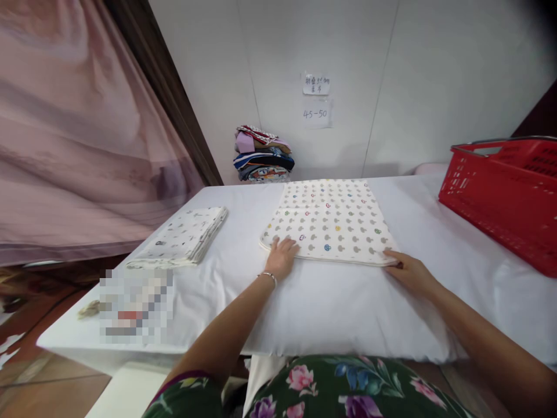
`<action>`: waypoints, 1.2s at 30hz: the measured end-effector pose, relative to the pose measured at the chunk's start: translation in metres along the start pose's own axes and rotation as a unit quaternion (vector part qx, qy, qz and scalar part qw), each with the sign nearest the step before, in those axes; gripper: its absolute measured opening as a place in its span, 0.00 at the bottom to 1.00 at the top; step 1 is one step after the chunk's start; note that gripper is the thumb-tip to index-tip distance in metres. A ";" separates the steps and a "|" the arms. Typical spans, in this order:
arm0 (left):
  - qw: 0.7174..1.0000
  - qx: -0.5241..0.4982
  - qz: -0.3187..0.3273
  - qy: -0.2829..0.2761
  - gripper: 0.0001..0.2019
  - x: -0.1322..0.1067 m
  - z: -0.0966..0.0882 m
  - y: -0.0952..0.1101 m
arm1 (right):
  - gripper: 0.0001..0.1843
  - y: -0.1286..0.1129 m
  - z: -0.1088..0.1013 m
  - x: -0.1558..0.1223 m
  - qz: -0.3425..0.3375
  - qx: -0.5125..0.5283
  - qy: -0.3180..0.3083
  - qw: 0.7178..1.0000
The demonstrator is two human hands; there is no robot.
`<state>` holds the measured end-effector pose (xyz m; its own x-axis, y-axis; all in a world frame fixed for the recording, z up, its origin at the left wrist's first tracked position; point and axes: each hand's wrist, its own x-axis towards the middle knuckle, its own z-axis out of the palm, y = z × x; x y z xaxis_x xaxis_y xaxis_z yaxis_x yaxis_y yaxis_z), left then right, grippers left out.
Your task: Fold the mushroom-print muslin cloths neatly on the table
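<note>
Printed cloth (326, 223) lies flat mid-tabletop (348, 316), far end close to the far edge. Left hand (282, 258): fingers loosely spread on its near-left part, no visible grip. Right hand (411, 274): fingers look pinched on the near-right corner, underside hidden. Risks, my guess: a pull from the right corner alone could skew it, since the left only presses; layers along the near edge could slip apart if just the top one is caught; a push away could send the far end over the edge. Tabletop has a white covering, wrinkled near left, could drag. Folded cloth (180, 235) on the left, red basket (500, 200) on the right. Behind: clothes pile (263, 155), pale wall (195, 64) with paper notes (317, 114), lower one "45-50". Pink curtain (82, 139) far left.
</note>
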<state>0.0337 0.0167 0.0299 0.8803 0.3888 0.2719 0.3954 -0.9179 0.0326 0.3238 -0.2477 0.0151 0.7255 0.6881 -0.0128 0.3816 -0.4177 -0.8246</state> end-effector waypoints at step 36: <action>0.893 -0.433 -0.113 -0.054 0.16 0.152 0.047 0.185 | 0.13 -0.010 0.018 0.036 -0.229 -0.031 0.166 0.959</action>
<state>0.2531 -0.0900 0.0319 0.8420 0.5346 0.0723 0.2561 -0.5141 0.8186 0.3358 -0.2087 0.0125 0.6121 0.5850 0.5321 0.7294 -0.1576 -0.6657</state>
